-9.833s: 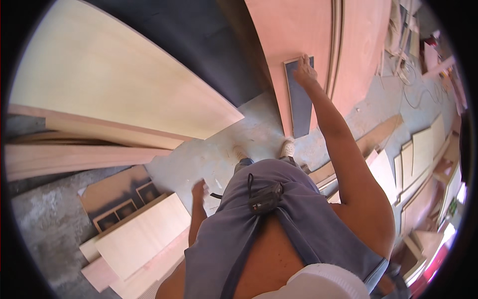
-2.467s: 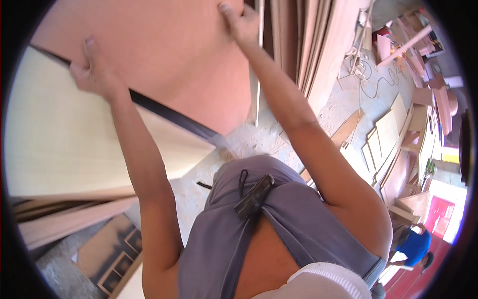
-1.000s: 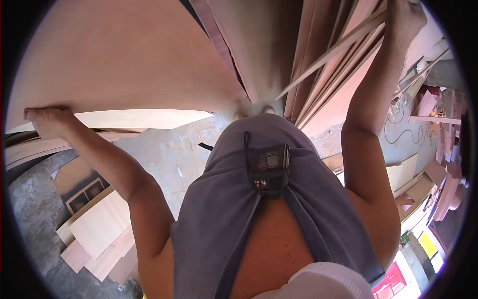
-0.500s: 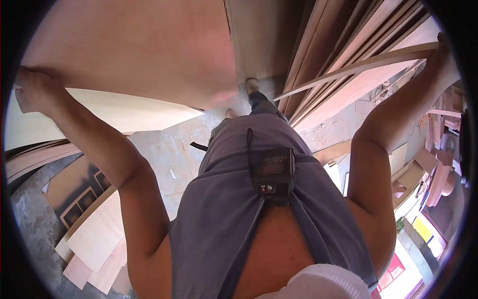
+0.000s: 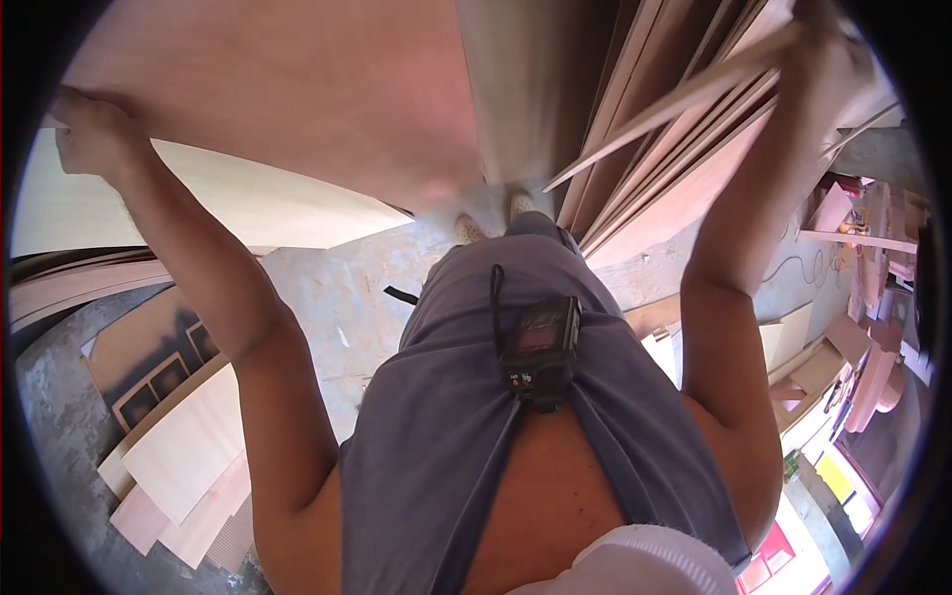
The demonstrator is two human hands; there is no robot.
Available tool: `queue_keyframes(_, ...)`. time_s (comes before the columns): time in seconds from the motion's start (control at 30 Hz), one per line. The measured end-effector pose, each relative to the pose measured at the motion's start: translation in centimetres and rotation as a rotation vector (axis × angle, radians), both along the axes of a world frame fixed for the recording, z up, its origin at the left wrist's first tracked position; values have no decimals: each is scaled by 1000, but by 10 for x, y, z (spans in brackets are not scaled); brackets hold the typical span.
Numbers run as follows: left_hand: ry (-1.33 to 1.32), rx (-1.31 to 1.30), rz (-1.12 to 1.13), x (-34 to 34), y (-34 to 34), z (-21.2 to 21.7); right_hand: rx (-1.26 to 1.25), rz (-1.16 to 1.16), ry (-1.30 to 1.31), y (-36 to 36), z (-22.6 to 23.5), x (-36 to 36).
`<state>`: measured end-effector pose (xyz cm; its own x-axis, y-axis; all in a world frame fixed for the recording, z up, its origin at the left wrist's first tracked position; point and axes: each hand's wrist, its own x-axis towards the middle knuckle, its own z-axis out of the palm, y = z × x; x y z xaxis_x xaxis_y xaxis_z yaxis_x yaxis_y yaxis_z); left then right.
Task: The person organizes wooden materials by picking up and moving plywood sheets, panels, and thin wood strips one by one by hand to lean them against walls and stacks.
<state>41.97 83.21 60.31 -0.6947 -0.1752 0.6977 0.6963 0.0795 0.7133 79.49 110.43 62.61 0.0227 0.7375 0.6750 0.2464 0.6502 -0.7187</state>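
Observation:
A large pinkish-brown plywood sheet [image 5: 297,89] stands upright on the left. My left hand [image 5: 97,134] is closed over its outer edge, with the fingertips partly hidden behind it. Up at the far right, my right hand [image 5: 825,64] is closed on the upper end of a thin wooden board [image 5: 684,99], seen edge-on and slanting down toward the floor. Motion blurs this hand somewhat. Below my left hand leans a paler, cream-coloured sheet [image 5: 268,193].
Several more boards [image 5: 684,188] lean in a stack behind the right-hand board. On the left lie stacked panels [image 5: 183,466] and a dark framed panel [image 5: 149,367]. Wood offcuts [image 5: 873,367] clutter the right side. My feet stand on the grey concrete floor [image 5: 337,297] between the sheets.
My right hand has moved inward and farther up, swinging the board's upper end with it. My left hand has risen slightly, still on the plywood sheet. My feet have come closer together.

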Motion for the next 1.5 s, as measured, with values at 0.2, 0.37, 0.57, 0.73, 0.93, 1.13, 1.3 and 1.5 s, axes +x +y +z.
queue_keyframes(0.2,-136,8,28,31,8,8,-24,150,71,44,-57,-51)
queue_keyframes(0.37,-137,23,71,-12,-11,1,-34,192,43,54,-72,-59)
queue_keyframes(0.57,-256,69,23,24,3,15,-23,208,18,36,-50,-44)
queue_keyframes(0.73,-219,18,26,53,-2,11,24,187,29,27,-51,-44)
queue_keyframes(0.93,-252,-161,74,17,5,-21,-388,538,47,23,-65,-71)
queue_keyframes(1.13,-191,-166,141,30,-5,27,26,759,82,31,-24,-142)
queue_keyframes(1.3,-152,-170,17,33,34,-19,-383,661,-197,72,-100,-171)
queue_keyframes(1.5,-194,0,-211,50,37,-31,-328,781,52,42,-103,-139)
